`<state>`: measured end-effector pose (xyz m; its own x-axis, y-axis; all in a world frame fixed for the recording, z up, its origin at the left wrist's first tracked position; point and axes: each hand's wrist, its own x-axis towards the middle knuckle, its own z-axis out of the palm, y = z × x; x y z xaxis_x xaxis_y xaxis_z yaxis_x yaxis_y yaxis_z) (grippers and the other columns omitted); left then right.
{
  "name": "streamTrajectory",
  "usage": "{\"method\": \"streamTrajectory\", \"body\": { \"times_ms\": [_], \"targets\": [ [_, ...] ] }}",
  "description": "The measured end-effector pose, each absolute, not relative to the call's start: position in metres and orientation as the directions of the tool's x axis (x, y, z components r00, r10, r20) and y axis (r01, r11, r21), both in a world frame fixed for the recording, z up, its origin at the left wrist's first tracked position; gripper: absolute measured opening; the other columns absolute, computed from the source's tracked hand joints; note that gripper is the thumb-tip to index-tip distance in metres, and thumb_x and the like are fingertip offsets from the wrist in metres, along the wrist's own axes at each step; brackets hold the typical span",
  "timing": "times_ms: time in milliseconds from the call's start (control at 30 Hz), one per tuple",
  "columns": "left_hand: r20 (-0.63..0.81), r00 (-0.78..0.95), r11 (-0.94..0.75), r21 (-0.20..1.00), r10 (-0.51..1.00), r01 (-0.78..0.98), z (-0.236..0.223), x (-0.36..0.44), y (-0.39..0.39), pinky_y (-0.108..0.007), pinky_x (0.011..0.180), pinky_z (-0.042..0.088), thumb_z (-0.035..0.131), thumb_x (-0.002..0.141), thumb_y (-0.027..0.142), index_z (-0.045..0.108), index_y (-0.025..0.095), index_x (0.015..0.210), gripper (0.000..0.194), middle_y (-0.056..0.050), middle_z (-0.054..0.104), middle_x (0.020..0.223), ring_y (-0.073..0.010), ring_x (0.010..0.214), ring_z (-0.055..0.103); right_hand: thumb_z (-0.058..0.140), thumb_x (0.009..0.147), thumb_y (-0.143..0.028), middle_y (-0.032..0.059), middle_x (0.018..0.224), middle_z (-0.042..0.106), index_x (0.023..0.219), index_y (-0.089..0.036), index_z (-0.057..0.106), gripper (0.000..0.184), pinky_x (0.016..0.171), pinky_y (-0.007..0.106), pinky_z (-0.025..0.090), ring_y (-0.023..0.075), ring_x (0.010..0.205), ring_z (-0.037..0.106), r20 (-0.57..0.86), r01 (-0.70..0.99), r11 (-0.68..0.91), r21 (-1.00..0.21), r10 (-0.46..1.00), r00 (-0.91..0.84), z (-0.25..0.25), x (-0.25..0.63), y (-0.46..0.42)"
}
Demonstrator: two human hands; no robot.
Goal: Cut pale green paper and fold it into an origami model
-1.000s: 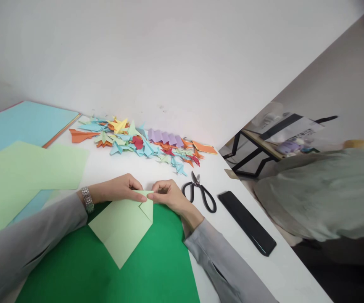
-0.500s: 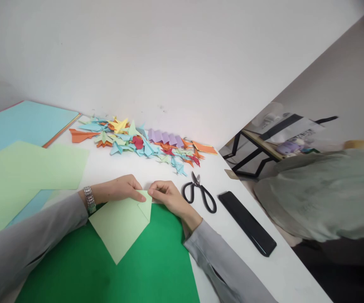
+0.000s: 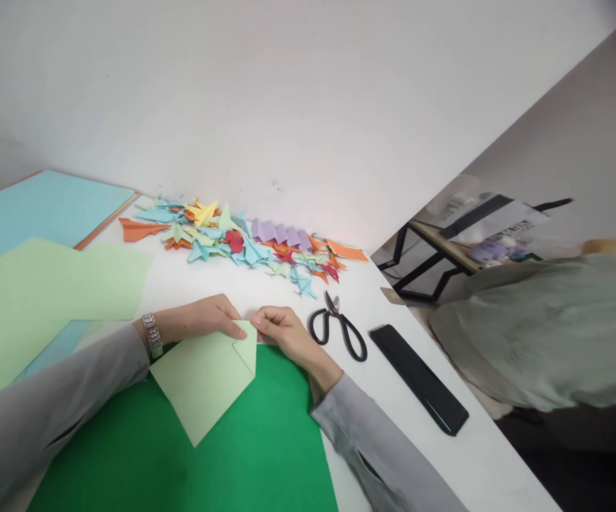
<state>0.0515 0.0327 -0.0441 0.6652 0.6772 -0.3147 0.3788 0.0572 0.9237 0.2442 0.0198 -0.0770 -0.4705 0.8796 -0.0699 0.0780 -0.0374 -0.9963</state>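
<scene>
A pale green sheet of paper (image 3: 201, 384) is held over a green sheet (image 3: 265, 441), one of its corners folded over into a small triangle flap. My left hand (image 3: 209, 318) grips its upper edge, the thumb pressed on the folded flap. At the top corner of the fold, my right hand (image 3: 281, 331) pinches the paper between thumb and forefinger. The fingers behind the paper are hidden. Just right of my right hand lies a pair of black-handled scissors (image 3: 337, 323), blades pointing away and slightly open.
Folded paper pieces (image 3: 233, 242) in many colours lie along the wall. Large pale green sheets (image 3: 57, 284) and a blue sheet (image 3: 52, 210) are on the left. A black case (image 3: 420, 380) rests near the table's right edge. Beyond it is a person in a grey-green garment (image 3: 548, 327).
Both hands stay nearly in place on the pale green paper. Its lower corner has shifted very slightly to the left.
</scene>
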Motion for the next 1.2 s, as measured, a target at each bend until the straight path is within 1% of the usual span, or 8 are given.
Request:
{"method": "streamTrajectory", "body": {
  "times_ms": [133, 267, 400, 600, 767, 933, 1067, 1200],
  "targets": [
    [-0.312, 0.615, 0.154, 0.943, 0.725, 0.296, -0.052, 0.054, 0.032, -0.021, 0.04, 0.026, 0.065, 0.067, 0.041, 0.051, 0.014, 0.056, 0.032, 0.005, 0.044, 0.047, -0.0074, 0.04, 0.036, 0.059, 0.074, -0.059, -0.0036, 0.052, 0.049, 0.058, -0.016, 0.054, 0.046, 0.045, 0.021, 0.026, 0.0071, 0.046, 0.037, -0.022, 0.052, 0.001, -0.999, 0.897, -0.442, -0.076, 0.243, 0.019],
    [-0.276, 0.503, 0.213, 0.96, 0.819, 0.18, -0.06, 0.056, 0.031, -0.02, 0.041, 0.031, 0.064, 0.069, 0.044, 0.056, 0.013, 0.064, 0.032, 0.004, 0.051, 0.052, -0.008, 0.042, 0.043, 0.069, 0.068, -0.053, -0.0095, 0.05, 0.039, 0.075, -0.018, 0.053, 0.039, 0.04, 0.019, 0.019, 0.0049, 0.04, 0.028, -0.051, 0.036, -0.039, -0.999, 0.899, -0.436, -0.079, 0.242, 0.02],
    [-0.261, 0.444, 0.221, 0.965, 0.857, 0.141, -0.063, 0.056, 0.03, -0.019, 0.041, 0.033, 0.062, 0.072, 0.045, 0.059, 0.013, 0.068, 0.033, 0.002, 0.056, 0.054, -0.0087, 0.043, 0.046, 0.066, 0.069, -0.054, -0.0095, 0.046, 0.04, 0.07, -0.018, 0.051, 0.039, 0.036, 0.019, 0.022, 0.0052, 0.037, 0.031, -0.059, 0.051, -0.045, -0.998, 0.941, -0.334, -0.083, 0.24, 0.021],
    [-0.242, 0.562, 0.149, 0.967, 0.791, 0.208, -0.059, 0.051, 0.032, -0.021, 0.046, 0.038, 0.068, 0.069, 0.04, 0.066, 0.011, 0.073, 0.029, -0.001, 0.064, 0.061, -0.0111, 0.049, 0.054, 0.073, 0.062, -0.049, -0.0056, 0.045, 0.05, 0.062, -0.016, 0.059, 0.036, 0.038, 0.019, 0.029, 0.0064, 0.038, 0.039, -0.024, 0.018, -0.022, -1.0, 0.99, -0.137, -0.078, 0.239, 0.021],
    [-0.271, 0.519, 0.19, 0.96, 0.811, 0.205, -0.054, 0.051, 0.032, -0.02, 0.042, 0.037, 0.063, 0.072, 0.047, 0.059, 0.012, 0.06, 0.037, 0.0, 0.059, 0.051, -0.0097, 0.043, 0.05, 0.077, 0.057, -0.045, -0.0027, 0.047, 0.058, 0.064, -0.016, 0.064, 0.033, 0.039, 0.021, 0.035, 0.009, 0.039, 0.046, -0.073, -0.096, -0.08, -0.992, 0.995, -0.07, -0.077, 0.241, 0.023],
    [-0.239, 0.545, 0.176, 0.97, 0.804, 0.166, -0.056, 0.05, 0.033, -0.022, 0.045, 0.042, 0.057, 0.075, 0.055, 0.059, 0.012, 0.066, 0.044, -0.003, 0.062, 0.055, -0.0118, 0.045, 0.054, 0.081, 0.054, -0.042, -0.0004, 0.053, 0.063, 0.062, -0.015, 0.065, 0.032, 0.043, 0.022, 0.041, 0.0102, 0.043, 0.052, -0.085, -0.206, -0.085, -0.975, 0.996, -0.013, -0.077, 0.242, 0.026],
    [-0.269, 0.509, 0.217, 0.963, 0.818, 0.16, -0.053, 0.05, 0.031, -0.024, 0.046, 0.041, 0.051, 0.075, 0.062, 0.059, 0.011, 0.059, 0.054, -0.005, 0.061, 0.054, -0.0121, 0.044, 0.052, 0.081, 0.055, -0.041, -0.0004, 0.051, 0.063, 0.062, -0.015, 0.065, 0.032, 0.042, 0.022, 0.04, 0.0098, 0.041, 0.051, -0.105, -0.196, -0.116, -0.974, 0.992, -0.063, -0.076, 0.244, 0.024],
    [-0.165, 0.485, 0.101, 0.983, 0.859, 0.155, -0.055, 0.05, 0.031, -0.022, 0.046, 0.035, 0.066, 0.067, 0.052, 0.06, 0.013, 0.064, 0.039, 0.001, 0.055, 0.055, -0.0106, 0.049, 0.047, 0.079, 0.057, -0.042, -0.0009, 0.053, 0.062, 0.062, -0.014, 0.065, 0.032, 0.043, 0.021, 0.038, 0.0092, 0.043, 0.051, -0.122, -0.087, -0.141, -0.986, 0.974, -0.193, -0.074, 0.242, 0.02]
  ]
}}
